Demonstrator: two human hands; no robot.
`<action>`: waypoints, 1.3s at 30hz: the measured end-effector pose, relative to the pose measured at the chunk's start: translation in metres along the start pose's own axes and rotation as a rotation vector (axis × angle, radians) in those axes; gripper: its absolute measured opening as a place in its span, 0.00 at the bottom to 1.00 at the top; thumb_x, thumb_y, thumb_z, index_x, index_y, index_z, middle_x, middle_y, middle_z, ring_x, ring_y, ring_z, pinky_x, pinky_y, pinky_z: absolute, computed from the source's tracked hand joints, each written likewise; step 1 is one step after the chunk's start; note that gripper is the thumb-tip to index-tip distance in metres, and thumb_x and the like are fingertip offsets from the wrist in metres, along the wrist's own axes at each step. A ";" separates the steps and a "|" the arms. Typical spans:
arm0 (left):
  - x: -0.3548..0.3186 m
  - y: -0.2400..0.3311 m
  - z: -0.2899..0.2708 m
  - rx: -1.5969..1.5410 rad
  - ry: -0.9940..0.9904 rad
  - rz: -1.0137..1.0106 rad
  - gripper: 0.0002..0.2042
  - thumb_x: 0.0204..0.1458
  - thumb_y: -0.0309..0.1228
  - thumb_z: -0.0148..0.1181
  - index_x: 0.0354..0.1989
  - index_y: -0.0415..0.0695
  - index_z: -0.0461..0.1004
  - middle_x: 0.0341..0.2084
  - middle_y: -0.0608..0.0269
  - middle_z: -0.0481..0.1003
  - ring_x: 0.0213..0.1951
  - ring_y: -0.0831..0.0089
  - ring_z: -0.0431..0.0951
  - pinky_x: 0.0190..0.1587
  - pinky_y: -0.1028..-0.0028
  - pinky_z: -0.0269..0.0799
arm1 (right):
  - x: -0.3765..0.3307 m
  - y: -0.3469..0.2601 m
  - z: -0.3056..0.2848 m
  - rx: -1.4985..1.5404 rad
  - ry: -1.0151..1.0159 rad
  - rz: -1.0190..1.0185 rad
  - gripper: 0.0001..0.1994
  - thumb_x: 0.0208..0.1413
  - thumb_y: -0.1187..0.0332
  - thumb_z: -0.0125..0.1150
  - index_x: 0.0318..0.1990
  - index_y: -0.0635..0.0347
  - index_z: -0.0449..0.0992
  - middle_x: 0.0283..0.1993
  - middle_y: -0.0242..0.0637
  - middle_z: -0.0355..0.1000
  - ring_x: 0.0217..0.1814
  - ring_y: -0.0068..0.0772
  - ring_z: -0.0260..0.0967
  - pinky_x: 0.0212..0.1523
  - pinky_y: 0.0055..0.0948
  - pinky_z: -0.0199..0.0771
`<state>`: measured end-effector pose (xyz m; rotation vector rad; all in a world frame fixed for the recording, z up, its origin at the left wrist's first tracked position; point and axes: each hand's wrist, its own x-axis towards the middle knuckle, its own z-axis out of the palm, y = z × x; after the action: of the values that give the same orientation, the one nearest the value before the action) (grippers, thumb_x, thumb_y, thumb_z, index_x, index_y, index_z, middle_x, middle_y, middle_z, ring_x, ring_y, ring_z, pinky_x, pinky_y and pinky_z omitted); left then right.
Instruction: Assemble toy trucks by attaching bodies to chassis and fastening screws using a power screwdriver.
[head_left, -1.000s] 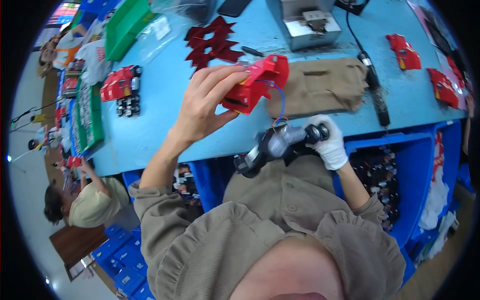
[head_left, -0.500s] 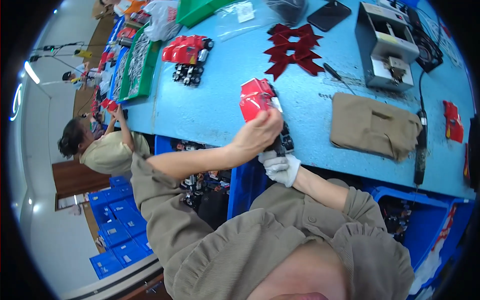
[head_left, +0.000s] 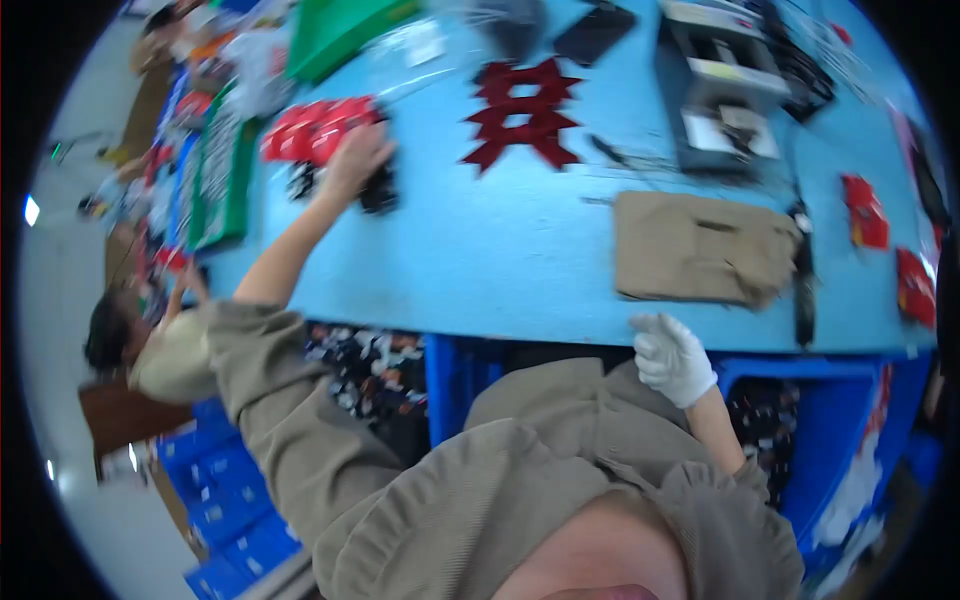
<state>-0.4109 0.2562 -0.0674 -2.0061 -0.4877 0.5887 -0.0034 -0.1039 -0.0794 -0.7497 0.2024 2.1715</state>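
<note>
A group of red toy trucks (head_left: 308,130) with black undersides and wheels stands at the left of the blue table. My bare left hand (head_left: 354,160) reaches out to the group, its fingers closed over the toy truck at the right-hand end; motion blur and the hand partly hide that truck. My right hand (head_left: 670,358), in a white glove, hovers at the table's front edge, in front of a folded brown cloth (head_left: 680,245). Its fingers are curled in, with nothing visible in them.
Dark red star-edged pieces (head_left: 522,115) lie mid-table near a metal device (head_left: 725,90). A black screwdriver-like tool (head_left: 804,280) and red parts (head_left: 866,212) are on the right. A green tray (head_left: 240,190) stands at left. Blue bins (head_left: 800,372) sit below the edge; a co-worker (head_left: 150,345) is leftward.
The red toy truck has moved from the table's middle to the group at left, with my left hand on it. My gloved right hand has let go and moved right.
</note>
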 end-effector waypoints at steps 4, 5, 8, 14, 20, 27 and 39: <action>-0.032 -0.009 0.058 -0.115 0.106 -0.041 0.26 0.50 0.31 0.45 0.61 0.58 0.54 0.62 0.59 0.52 0.59 0.62 0.59 0.57 0.65 0.56 | -0.045 -0.043 -0.013 0.002 0.123 -0.370 0.22 0.55 0.50 0.49 0.49 0.56 0.67 0.26 0.26 0.60 0.21 0.20 0.54 0.18 0.20 0.52; -0.058 -0.011 0.079 -0.022 0.197 -0.067 0.26 0.51 0.31 0.44 0.62 0.58 0.53 0.63 0.59 0.52 0.59 0.61 0.58 0.58 0.65 0.55 | -0.055 -0.060 -0.018 -0.004 0.167 -0.471 0.21 0.54 0.50 0.50 0.48 0.56 0.68 0.27 0.26 0.61 0.21 0.20 0.55 0.18 0.21 0.54; -0.069 -0.015 0.094 0.043 -0.095 -0.033 0.26 0.52 0.31 0.44 0.62 0.56 0.52 0.62 0.58 0.52 0.60 0.59 0.56 0.60 0.64 0.52 | -0.095 -0.131 -0.045 -0.092 0.484 -1.011 0.18 0.54 0.55 0.51 0.45 0.59 0.71 0.28 0.28 0.66 0.26 0.21 0.62 0.23 0.20 0.60; -0.047 -0.015 0.069 -0.305 -0.161 -0.195 0.31 0.45 0.22 0.50 0.62 0.52 0.54 0.62 0.55 0.52 0.60 0.56 0.55 0.58 0.62 0.55 | -0.164 -0.282 -0.149 -1.518 1.819 -1.609 0.27 0.48 0.51 0.61 0.46 0.66 0.70 0.39 0.43 0.74 0.42 0.39 0.71 0.46 0.28 0.69; 0.079 0.027 -0.207 -1.140 0.541 -0.185 0.35 0.39 0.19 0.63 0.59 0.46 0.58 0.59 0.50 0.55 0.60 0.54 0.56 0.58 0.61 0.56 | -0.144 -0.313 -0.178 -0.355 1.091 -1.402 0.30 0.43 0.51 0.66 0.48 0.65 0.70 0.40 0.38 0.72 0.41 0.32 0.71 0.41 0.27 0.71; 0.160 0.092 -0.386 -2.361 0.912 -0.018 0.35 0.40 0.26 0.67 0.58 0.41 0.57 0.56 0.49 0.60 0.56 0.61 0.63 0.55 0.65 0.61 | -0.083 -0.100 0.017 -0.915 0.429 -1.632 0.25 0.46 0.64 0.66 0.51 0.63 0.68 0.48 0.39 0.70 0.47 0.33 0.69 0.47 0.29 0.71; 0.196 0.093 -0.409 -1.398 0.478 0.142 0.40 0.36 0.27 0.66 0.61 0.41 0.52 0.45 0.47 0.69 0.47 0.57 0.72 0.47 0.63 0.68 | -0.292 0.156 -0.343 -0.165 2.650 0.005 0.40 0.31 0.49 0.69 0.53 0.62 0.65 0.49 0.51 0.67 0.51 0.48 0.67 0.50 0.41 0.67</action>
<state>-0.0043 0.0413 -0.0139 -3.3760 -0.4977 -0.3381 0.1774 -0.5268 -0.2058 -2.9198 1.1336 -0.2360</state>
